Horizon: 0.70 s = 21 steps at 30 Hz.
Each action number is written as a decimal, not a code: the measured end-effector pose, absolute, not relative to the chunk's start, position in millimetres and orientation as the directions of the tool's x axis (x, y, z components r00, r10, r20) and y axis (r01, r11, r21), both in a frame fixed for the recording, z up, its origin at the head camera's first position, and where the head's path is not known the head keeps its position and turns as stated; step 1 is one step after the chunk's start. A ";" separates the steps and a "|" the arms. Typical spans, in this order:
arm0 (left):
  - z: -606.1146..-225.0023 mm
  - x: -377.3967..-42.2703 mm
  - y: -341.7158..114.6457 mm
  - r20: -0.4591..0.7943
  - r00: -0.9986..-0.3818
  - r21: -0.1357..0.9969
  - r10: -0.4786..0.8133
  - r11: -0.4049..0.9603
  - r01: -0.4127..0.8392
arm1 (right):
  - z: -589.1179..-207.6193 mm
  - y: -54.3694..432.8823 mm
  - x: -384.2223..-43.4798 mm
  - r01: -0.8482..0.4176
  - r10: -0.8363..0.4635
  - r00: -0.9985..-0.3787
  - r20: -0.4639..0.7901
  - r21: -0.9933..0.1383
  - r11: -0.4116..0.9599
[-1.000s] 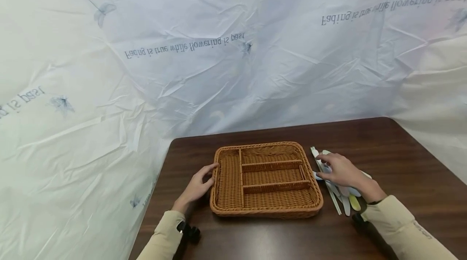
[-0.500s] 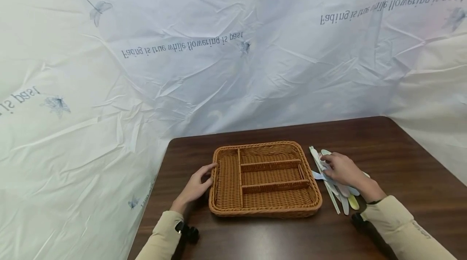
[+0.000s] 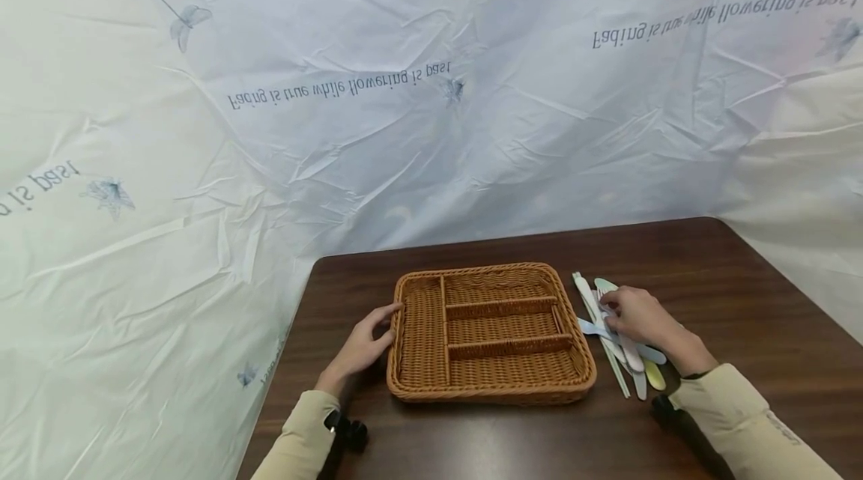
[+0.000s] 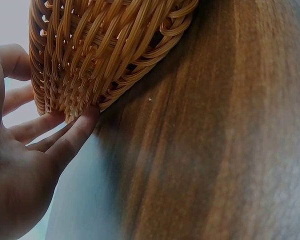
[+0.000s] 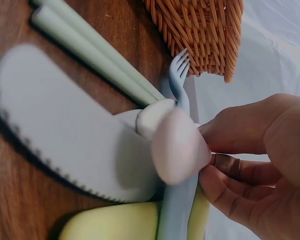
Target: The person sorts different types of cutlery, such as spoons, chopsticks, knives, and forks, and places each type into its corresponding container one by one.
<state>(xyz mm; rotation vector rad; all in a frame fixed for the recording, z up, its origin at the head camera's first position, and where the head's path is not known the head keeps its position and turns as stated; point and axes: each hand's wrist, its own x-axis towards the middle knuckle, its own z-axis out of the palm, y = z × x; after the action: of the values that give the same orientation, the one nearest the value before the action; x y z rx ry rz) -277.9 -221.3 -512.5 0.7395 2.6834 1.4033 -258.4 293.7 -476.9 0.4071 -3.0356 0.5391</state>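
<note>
Carefully, the person's right hand [image 3: 643,315] pinched a pale pink utensil [image 5: 175,147] between thumb and fingers, over a small pile of cutlery which lay on the right of a wicker basket [image 3: 488,392]. The far end of this utensil was partly covered by the fingers. Beneath it a pale blue fork [image 5: 177,215] crossed the pile, with its prongs near to the basket's right side; whether they touched, one could not tell. Two light green chopsticks [image 5: 97,64] lay side by side between the pile and the basket, and a whitish serrated knife [image 5: 75,120] and a yellow utensil [image 5: 110,222] were nearer to the person. The left hand [image 3: 360,344] had its fingers slightly spread and touched the basket's left side. This basket stood flat on the dark wooden table [image 3: 465,439], its inside divided into four compartments, and behind hung a wrinkled, printed white cloth [image 3: 472,165].
</note>
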 end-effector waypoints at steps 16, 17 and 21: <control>-510.9 -277.3 -220.2 0.203 -0.884 0.781 0.421 0.474 0.406 | -477.1 294.8 -257.0 -0.253 -0.235 -0.968 0.092 -0.366 0.896; -510.7 -277.0 -220.1 0.204 -0.884 0.782 0.420 0.474 0.406 | -477.3 294.7 -256.6 -0.250 -0.231 -0.968 0.096 -0.374 0.893; -510.8 -276.2 -219.6 0.204 -0.887 0.782 0.415 0.476 0.403 | -476.7 295.2 -254.9 -0.240 -0.223 -0.971 0.089 -0.409 0.881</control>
<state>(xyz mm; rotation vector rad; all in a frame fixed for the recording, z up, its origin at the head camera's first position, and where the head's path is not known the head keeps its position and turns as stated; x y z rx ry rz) -276.2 -219.6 -510.8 0.7447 2.6864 1.4178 -254.9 295.2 -476.7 0.3703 -3.0087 0.6616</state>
